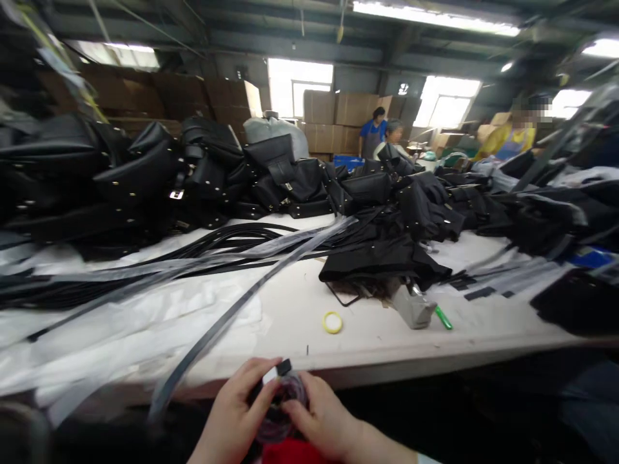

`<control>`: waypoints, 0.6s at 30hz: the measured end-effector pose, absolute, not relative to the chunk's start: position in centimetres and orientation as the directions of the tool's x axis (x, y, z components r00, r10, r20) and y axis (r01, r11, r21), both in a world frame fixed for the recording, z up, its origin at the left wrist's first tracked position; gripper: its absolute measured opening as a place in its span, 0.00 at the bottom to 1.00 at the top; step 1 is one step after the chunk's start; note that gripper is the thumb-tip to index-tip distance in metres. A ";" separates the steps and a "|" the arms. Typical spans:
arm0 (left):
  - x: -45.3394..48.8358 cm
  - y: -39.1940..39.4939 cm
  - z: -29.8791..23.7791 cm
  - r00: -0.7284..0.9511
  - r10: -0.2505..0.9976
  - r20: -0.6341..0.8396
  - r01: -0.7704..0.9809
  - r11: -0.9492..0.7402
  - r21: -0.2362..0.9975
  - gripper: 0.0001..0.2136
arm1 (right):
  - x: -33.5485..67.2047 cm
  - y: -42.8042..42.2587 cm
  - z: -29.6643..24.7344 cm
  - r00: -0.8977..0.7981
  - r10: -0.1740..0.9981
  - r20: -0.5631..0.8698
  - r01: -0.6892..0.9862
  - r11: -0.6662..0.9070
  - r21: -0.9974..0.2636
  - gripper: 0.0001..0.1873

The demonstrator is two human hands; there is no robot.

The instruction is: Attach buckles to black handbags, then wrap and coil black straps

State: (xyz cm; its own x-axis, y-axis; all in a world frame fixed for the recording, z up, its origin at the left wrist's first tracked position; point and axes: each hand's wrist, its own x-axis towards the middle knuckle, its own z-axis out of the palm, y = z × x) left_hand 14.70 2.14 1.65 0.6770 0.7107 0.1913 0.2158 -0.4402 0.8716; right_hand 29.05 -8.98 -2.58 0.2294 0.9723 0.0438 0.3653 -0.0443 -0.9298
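Observation:
My left hand (pixel 239 403) and my right hand (pixel 331 409) are close together at the table's front edge, fingers curled around a coiled, partly see-through bundle (pixel 294 388). A small white block with a black end (pixel 284 367) sticks up from it beside my left fingers. The bundle's exact kind cannot be made out, as my fingers and blur hide part of it. Something red (pixel 300 451) lies just below my hands. Beyond them, on the white table (pixel 285 322), are a yellow tape ring (pixel 332 322) and a green marker-like stick (pixel 443 318).
Black bags (pixel 300 183) are piled along the back. Long black straps (pixel 232 241) and a grey plastic-wrapped strip (pixel 232 309) run across the left, the strip hanging over the edge. A black cloth piece (pixel 387 261) covers a grey block (pixel 413 308). People (pixel 372 138) stand behind.

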 end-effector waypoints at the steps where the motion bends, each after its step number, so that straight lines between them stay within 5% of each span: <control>1: 15.4 1.9 1.9 0.702 0.671 0.239 0.217 -0.520 0.826 0.14 | 29.5 -9.3 -2.7 0.259 0.965 0.039 0.342 -0.054 -0.938 0.12; 7: 21.7 3.6 4.2 0.790 0.386 0.476 0.121 -0.860 0.496 0.11 | 34.4 -11.2 -4.7 0.322 0.946 -0.039 0.142 -0.089 -0.986 0.23; 10: 26.4 6.5 5.4 0.727 0.380 0.572 0.139 -0.897 0.420 0.13 | 37.8 -13.3 -4.4 0.389 0.919 -0.063 0.092 -0.107 -0.990 0.24; 18: 43.0 10.9 3.0 0.877 0.386 0.285 0.283 -0.896 0.343 0.28 | 47.3 -16.4 4.0 0.421 0.907 0.015 0.446 -0.192 -0.874 0.17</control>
